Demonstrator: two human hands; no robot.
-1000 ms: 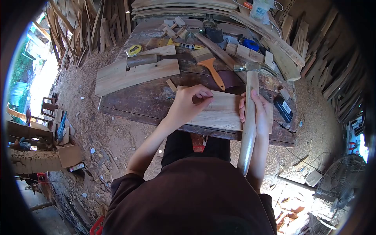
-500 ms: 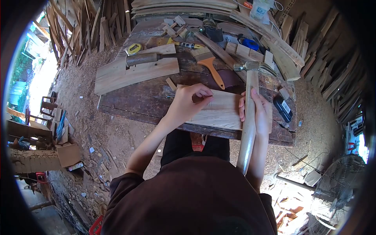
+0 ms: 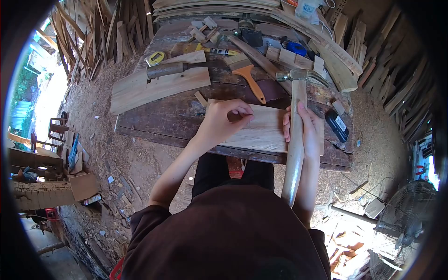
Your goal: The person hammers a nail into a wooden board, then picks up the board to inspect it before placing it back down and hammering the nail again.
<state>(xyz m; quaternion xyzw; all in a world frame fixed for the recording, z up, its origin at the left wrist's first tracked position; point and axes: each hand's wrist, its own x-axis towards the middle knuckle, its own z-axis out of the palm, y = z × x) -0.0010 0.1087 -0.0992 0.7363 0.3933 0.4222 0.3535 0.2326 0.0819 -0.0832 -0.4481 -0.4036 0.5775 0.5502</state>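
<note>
My left hand (image 3: 224, 117) is over the left part of a light wooden board (image 3: 266, 126), thumb and fingertips pinched together. Whatever sits between those fingertips is too small to make out. A claw hammer (image 3: 295, 156) is in my right hand (image 3: 308, 128), its long pale handle upright in the view and its metal head pointing away from me. The thumb lies along the handle, and the other fingers rest at the board's right part. Just beyond the board lies a paint brush (image 3: 252, 81) with an orange handle.
The worn workbench (image 3: 154, 121) also bears a wooden-handled chisel (image 3: 165, 71) on another board (image 3: 186, 84), a yellow tape measure (image 3: 155, 58), a blue tool (image 3: 296, 48) and a black case (image 3: 337, 126). Wood scraps lean around; a fan (image 3: 406, 219) stands at right.
The view has shifted slightly, with the bench items a little to the left. Both hands keep nearly the same pose, and the hammer is still in the right hand.
</note>
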